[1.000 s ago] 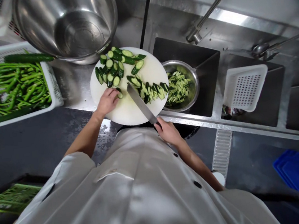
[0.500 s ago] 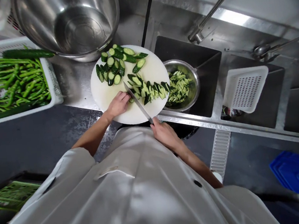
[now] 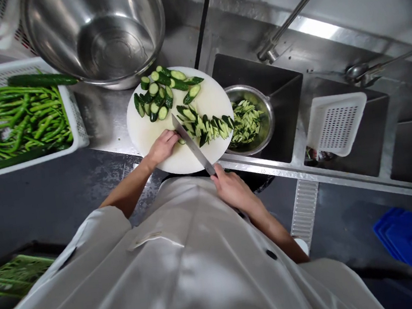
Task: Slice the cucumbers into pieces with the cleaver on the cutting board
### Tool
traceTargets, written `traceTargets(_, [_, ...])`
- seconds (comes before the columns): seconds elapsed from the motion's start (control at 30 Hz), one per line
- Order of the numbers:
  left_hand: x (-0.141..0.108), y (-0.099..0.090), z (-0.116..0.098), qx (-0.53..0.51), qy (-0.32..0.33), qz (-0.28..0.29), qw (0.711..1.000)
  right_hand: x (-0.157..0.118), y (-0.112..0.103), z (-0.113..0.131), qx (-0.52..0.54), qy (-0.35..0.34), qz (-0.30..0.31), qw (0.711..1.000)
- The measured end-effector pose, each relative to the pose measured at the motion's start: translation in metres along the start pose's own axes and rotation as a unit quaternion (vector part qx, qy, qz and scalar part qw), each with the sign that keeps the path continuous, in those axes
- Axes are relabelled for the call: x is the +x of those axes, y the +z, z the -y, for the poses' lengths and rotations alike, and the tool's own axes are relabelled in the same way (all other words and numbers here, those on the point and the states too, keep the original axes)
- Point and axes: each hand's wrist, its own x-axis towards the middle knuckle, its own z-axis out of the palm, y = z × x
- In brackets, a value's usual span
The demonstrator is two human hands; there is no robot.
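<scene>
A round white cutting board [image 3: 147, 136] lies at the counter's edge. My right hand [image 3: 231, 186] grips the handle of a knife [image 3: 194, 147], whose blade slants up and left over the board. Left of the blade, my left hand [image 3: 163, 147] presses its curled fingers on a small cucumber piece [image 3: 181, 141], mostly hidden by the fingertips. Thin cucumber slices [image 3: 212, 127] fan out right of the blade. Thicker cucumber chunks [image 3: 154, 100] sit at the board's far side. Beside the board, a steel bowl [image 3: 269, 126] holds sliced cucumber [image 3: 246, 119].
A big steel basin [image 3: 117, 42] stands behind the board. On the left is a white basket [image 3: 77, 125] of green peppers [image 3: 17, 117] with whole cucumbers. A white perforated basket [image 3: 337, 125] sits over the right sink. A faucet [image 3: 296, 8] arches above.
The knife's handle end and my right hand have shifted slightly right and down relative to the board. My left hand stays on the cucumber piece. The whole view has tilted slightly.
</scene>
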Motion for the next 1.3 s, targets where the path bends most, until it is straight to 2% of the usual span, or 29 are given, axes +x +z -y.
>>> traceTargets(0.3, [-0.003,0.003,0.002,0.020,0.003,-0.016,1.000,-0.001,0.003,0.003,0.009,-0.004,-0.009,1.000])
traceTargets(0.53, [-0.003,0.004,0.001,0.024,-0.005,-0.007,1.000,-0.005,0.003,0.001,0.005,-0.003,-0.015,1.000])
traceTargets(0.73, [-0.005,0.006,0.000,0.002,-0.021,0.001,1.000,0.018,0.007,0.006,0.037,-0.011,-0.028,0.999])
traceTargets(0.83, [-0.005,0.004,0.001,-0.002,-0.019,-0.001,1.000,0.013,0.008,-0.003,0.051,-0.012,-0.051,0.997])
traceTargets(0.9, [0.000,-0.002,0.007,-0.005,-0.049,-0.022,0.999,-0.003,0.009,-0.017,0.058,-0.020,-0.072,0.995])
traceTargets(0.97, [0.012,-0.013,0.018,0.009,-0.118,-0.057,0.991,-0.021,0.012,-0.034,0.066,-0.035,-0.093,0.993])
traceTargets(1.03, [0.028,-0.025,0.032,0.034,-0.186,-0.071,0.979,-0.032,0.017,-0.048,0.074,-0.055,-0.086,0.992])
traceTargets(1.07, [0.037,-0.030,0.039,0.047,-0.207,-0.061,0.975,-0.033,0.019,-0.052,0.075,-0.065,-0.071,0.992])
traceTargets(1.17, [0.061,-0.036,0.052,0.068,-0.214,-0.018,0.974,-0.020,0.027,-0.051,0.073,-0.074,-0.023,0.994])
traceTargets(1.3, [0.066,-0.027,0.057,0.030,-0.181,-0.070,0.981,0.002,0.033,-0.038,0.079,-0.030,-0.045,0.995])
